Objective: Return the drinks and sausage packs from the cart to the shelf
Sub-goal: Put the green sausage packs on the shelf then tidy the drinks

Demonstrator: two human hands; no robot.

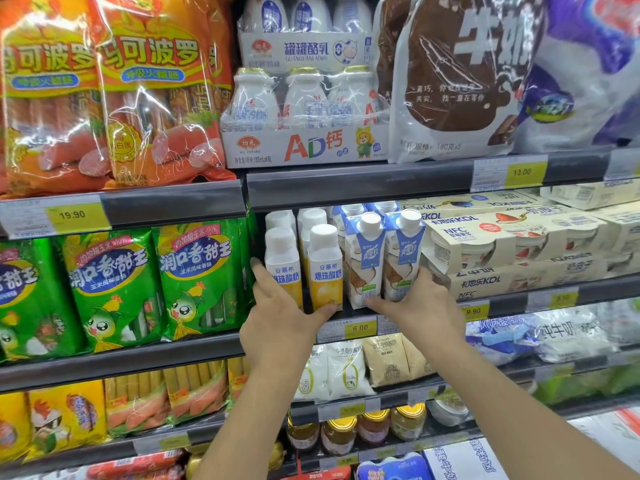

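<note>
Head view: both bare hands reach to the middle shelf at the centre of the frame.
Left hand [280,318]: fingers spread apart around the bases of the front yellow-and-white yogurt drink bottles [325,268], thumb touching the bottom of the right one, index finger up along the left side of the left one; cupping the pair, not closed on either.
Right hand [420,303]: wrapped around the lower part of the blue-and-white coconut drink cartons [384,258], fingers on the right side of the right carton, thumb under the left carton's base; clamped on the pair.
Drinks: bottles and cartons stand upright at the front edge of the shelf [349,315], touching one another, more of each kind lined up behind.
Right of the cartons: cream yogurt multipack boxes [512,237], stacked, just beside the right hand.
Sausage packs: green corn sausage bags [199,275] at centre left; orange ham sausage bags [152,88] at upper left; yellow bags [65,417] at lower left.
Upper centre: shrink-wrapped AD calcium milk bottle pack [304,133].
Price tag [360,328]: yellow, reads 6.00, below the hands.
Cart: out of frame.
</note>
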